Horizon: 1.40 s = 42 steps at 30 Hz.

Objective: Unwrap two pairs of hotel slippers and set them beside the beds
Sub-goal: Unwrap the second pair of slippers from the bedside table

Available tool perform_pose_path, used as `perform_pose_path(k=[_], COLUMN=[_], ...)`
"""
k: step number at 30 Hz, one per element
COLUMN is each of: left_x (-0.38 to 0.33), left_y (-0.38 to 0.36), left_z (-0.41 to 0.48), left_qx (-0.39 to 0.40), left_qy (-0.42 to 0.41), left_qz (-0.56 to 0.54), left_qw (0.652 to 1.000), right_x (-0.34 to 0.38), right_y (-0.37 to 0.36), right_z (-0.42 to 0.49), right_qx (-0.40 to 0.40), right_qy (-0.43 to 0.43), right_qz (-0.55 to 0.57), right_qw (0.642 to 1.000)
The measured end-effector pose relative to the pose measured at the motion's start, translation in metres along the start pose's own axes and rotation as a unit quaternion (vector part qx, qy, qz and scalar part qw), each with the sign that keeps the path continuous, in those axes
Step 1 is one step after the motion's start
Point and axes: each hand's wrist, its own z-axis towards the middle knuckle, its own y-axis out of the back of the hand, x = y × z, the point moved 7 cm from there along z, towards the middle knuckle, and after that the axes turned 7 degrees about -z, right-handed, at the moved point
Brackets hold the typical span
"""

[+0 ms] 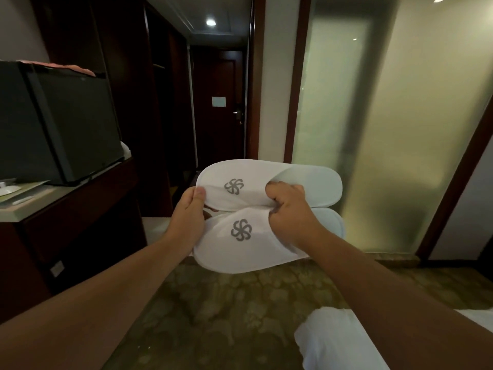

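Head view: a person holds a pair of white hotel slippers in the air in front of them, above a patterned carpet point(226, 316). Both slippers lie sideways across the view, toes to the left and heels to the right, one just above the other with their long edges touching. Each is soft white cloth with a stitched rim and a grey pinwheel logo on its toe cover.

The far slipper point(266, 180) shows its open, pale insole at the right. The near slipper point(240, 252) sits slightly lower and closer, and its heel end is partly hidden behind the right wrist.

The left hand point(188, 212) pinches the toe end of the far slipper, with the thumb on top of the rim and the fingers underneath; one fingertip shows in the gap between the two toes. The right hand point(289, 212) is curled tight at the mouths of the toe covers, where the two slippers meet, with its knuckles toward the camera and bunched cloth in its grip.

A white bed corner point(333, 340) lies below the right forearm. A dark box-shaped appliance point(61, 124) stands on a counter point(40, 201) at left, and a frosted glass panel point(386, 129) fills the right.
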Motion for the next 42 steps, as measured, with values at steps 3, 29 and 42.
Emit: perform_pose_path(k=[3,29,42], left_x=[0.01,0.131,0.201], left_y=[-0.008,-0.36,-0.567], left_z=[0.04,0.399,0.549], left_qx=[-0.001,0.259,0.304], left_qy=[0.009,0.061,0.056], left_qz=[-0.007,-0.033,0.0], left_qw=[1.0,0.963,0.951], right_x=[-0.021,-0.342,-0.577], right_y=[-0.017,0.01,0.039], right_z=[0.035,0.243,0.337], right_qx=[0.027,-0.135,-0.173], right_qy=[0.009,-0.128,-0.231], right_qz=[-0.025,-0.188,-0.108], right_qw=[0.999,0.964,0.951])
